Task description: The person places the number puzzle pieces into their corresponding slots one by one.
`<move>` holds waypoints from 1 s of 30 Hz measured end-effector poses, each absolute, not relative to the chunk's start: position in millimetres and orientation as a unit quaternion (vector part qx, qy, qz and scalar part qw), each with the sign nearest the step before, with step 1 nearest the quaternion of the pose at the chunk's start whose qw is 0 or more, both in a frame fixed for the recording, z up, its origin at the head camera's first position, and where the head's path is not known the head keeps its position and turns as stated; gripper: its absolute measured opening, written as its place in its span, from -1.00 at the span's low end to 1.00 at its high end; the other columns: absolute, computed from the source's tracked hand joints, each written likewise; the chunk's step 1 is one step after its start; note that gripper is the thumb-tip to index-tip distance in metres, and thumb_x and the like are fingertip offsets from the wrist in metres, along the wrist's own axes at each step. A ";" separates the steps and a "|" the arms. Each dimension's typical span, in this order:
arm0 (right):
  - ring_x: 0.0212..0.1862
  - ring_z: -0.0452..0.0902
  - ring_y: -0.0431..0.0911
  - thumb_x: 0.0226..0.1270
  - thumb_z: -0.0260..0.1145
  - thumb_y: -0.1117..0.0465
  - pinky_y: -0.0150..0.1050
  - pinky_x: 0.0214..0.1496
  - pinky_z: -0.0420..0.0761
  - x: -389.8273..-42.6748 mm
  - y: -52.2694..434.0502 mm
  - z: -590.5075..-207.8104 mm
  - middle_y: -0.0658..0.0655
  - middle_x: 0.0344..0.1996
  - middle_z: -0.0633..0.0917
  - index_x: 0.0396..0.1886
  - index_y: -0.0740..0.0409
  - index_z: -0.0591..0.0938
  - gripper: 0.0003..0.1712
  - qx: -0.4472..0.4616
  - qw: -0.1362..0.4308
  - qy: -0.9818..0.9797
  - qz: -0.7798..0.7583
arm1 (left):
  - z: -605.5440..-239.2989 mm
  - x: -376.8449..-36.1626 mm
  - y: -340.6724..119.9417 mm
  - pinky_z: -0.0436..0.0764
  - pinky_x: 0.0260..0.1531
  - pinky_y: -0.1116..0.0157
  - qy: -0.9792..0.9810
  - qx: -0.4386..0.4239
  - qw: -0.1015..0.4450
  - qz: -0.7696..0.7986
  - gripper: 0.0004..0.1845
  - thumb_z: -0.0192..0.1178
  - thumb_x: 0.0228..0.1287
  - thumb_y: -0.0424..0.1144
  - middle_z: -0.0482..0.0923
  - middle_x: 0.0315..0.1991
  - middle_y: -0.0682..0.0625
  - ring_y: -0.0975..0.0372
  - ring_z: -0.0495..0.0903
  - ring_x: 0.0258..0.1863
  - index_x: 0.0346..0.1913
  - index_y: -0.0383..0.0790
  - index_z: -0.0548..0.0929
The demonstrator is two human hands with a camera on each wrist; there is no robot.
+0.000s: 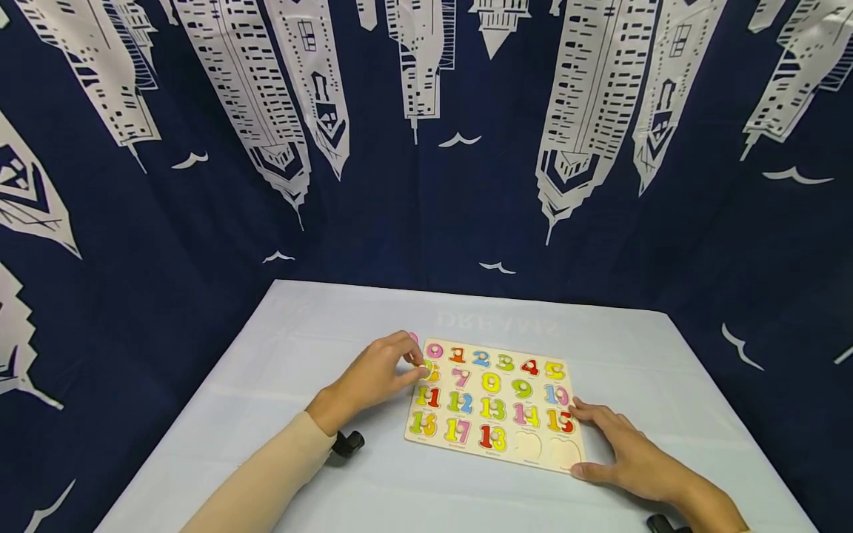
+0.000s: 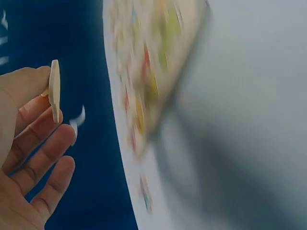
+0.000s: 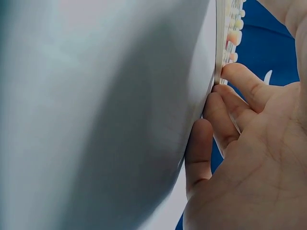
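Left hand (image 1: pixel 373 377) pinches thin wooden number piece (image 2: pixel 54 90) at puzzle board (image 1: pixel 496 400) left edge, mid-worktop. Right hand (image 1: pixel 623 455), fingers flat, steadies board's right corner. Piece looks light, stiff, smooth; best pinched by edges.

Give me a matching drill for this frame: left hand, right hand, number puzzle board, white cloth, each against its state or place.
1. left hand
2. right hand
3. puzzle board
4. white cloth

A. covers the table
B. pinches a number piece at the board's far left corner
C. lies on the cloth, two bottom slots empty
D. rests flat against the board's near right edge

Pairs: 1-B, 2-D, 3-C, 4-A
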State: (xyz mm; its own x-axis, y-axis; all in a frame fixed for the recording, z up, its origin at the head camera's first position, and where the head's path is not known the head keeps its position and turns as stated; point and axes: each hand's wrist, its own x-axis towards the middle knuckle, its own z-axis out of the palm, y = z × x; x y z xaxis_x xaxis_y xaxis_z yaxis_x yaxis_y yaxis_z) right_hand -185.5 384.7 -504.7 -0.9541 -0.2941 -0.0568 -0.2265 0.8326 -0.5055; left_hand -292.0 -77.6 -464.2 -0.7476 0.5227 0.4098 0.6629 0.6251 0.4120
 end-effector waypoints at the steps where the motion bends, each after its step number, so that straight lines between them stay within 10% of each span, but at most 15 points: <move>1: 0.66 0.41 0.42 0.22 0.79 -0.32 0.61 0.55 0.48 -185.5 384.9 -505.1 0.29 0.79 0.46 0.67 0.01 0.54 0.13 -0.140 0.064 0.956 -0.251 | -465.0 -289.3 -69.6 0.85 0.13 0.20 -0.891 -0.340 0.120 -0.277 -0.80 0.65 0.50 -0.14 0.78 -0.04 0.12 0.20 0.82 -0.01 -0.06 -0.07 0.81; 30: 0.64 0.45 0.42 0.24 0.80 -0.26 0.64 0.49 0.49 -183.9 385.2 -505.6 0.30 0.77 0.49 0.64 -0.02 0.56 0.07 -0.154 0.047 0.953 -0.258 | -501.4 -243.9 87.4 0.46 -0.15 0.57 -0.871 -0.458 0.075 -0.158 -0.79 0.63 0.51 0.12 0.69 -0.25 0.29 0.51 0.47 -0.25 -0.23 0.17 0.86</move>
